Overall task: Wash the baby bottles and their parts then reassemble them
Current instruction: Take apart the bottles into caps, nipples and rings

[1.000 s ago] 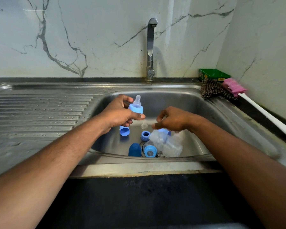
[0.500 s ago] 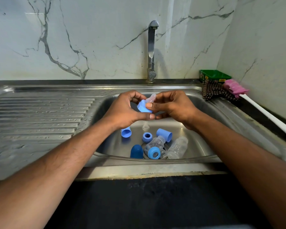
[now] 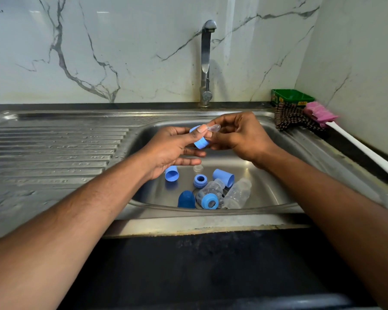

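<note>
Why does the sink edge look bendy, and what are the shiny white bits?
Head view: the wide-angle lens bows the stainless steel sink front rim; light glares off the sink's ridged drainboard and the glossy marble wall; the clear silicone teat at the fingertips looks slightly soft.

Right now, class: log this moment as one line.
left hand: holds blue ring | right hand: pinches teat | sink: bottles, caps loose | tap: no water seen

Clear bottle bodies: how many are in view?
2, both lying in the sink near the drain: one touching a blue ring, the other to its right. Nothing else bottle-shaped shows; the hands could hide small parts.
</note>
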